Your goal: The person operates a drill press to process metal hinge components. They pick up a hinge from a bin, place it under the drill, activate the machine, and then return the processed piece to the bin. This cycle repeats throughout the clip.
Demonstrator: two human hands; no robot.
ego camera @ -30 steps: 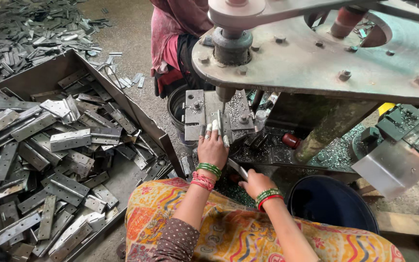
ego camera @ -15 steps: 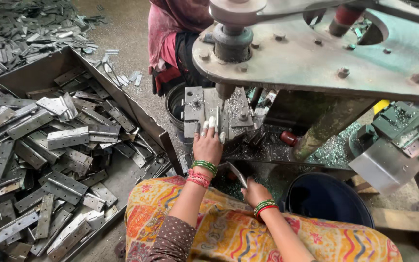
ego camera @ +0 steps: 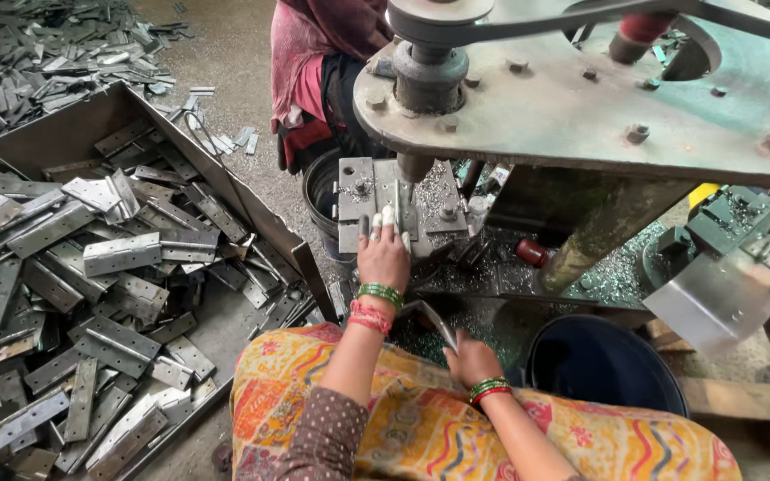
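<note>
My left hand (ego camera: 383, 254) reaches forward to the drill press jig (ego camera: 391, 205), fingers pressing on a flat metal plate there, right under the drill bit (ego camera: 412, 171). My right hand (ego camera: 471, 358) stays low near my lap, closed around a flat metal hinge plate (ego camera: 431, 318) that points up and to the left. Both wrists carry green and red bangles. The heavy grey machine arm (ego camera: 599, 107) with its bolts hangs over the work spot.
A big metal tray (ego camera: 91, 267) heaped with several hinge plates lies at my left. More plates are piled on the floor (ego camera: 37, 62) far left. Another person (ego camera: 323, 71) sits behind the machine. A dark blue bucket (ego camera: 603, 365) stands at my right.
My right hand with its plate has drawn back toward my lap. My left hand has stayed at the jig, fingers shifting slightly forward under the bit.
</note>
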